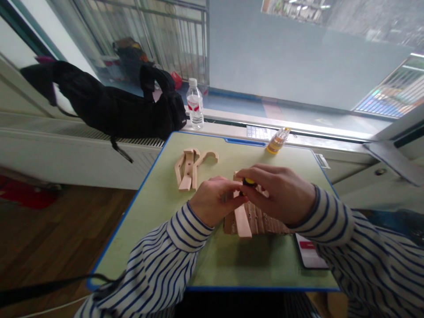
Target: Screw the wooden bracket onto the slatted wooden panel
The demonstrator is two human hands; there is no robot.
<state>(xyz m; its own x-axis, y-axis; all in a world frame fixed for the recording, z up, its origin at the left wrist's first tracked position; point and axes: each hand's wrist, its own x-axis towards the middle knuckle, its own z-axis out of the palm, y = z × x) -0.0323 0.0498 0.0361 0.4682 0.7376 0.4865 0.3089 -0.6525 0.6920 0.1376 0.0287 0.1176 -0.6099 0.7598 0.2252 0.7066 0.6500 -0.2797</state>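
Observation:
My left hand (215, 201) is closed in a pinch against a pale wooden slat (242, 219) that lies on top of a row of drilled wooden slats (265, 221) on the green desk (159, 207). My right hand (278, 192) curls over the same spot, its fingers wrapped round a small yellow and black tool (248, 181) whose tip is hidden. Both hands touch each other over the slat. Loose curved wooden pieces (190, 165) lie to the left, beyond my left hand.
A small amber glue bottle (277, 141) leans at the desk's far edge. A water bottle (194, 104) and a black bag (115, 106) sit on the window ledge. A phone (311, 251) lies at the desk's right under my right sleeve. Wooden floor lies left.

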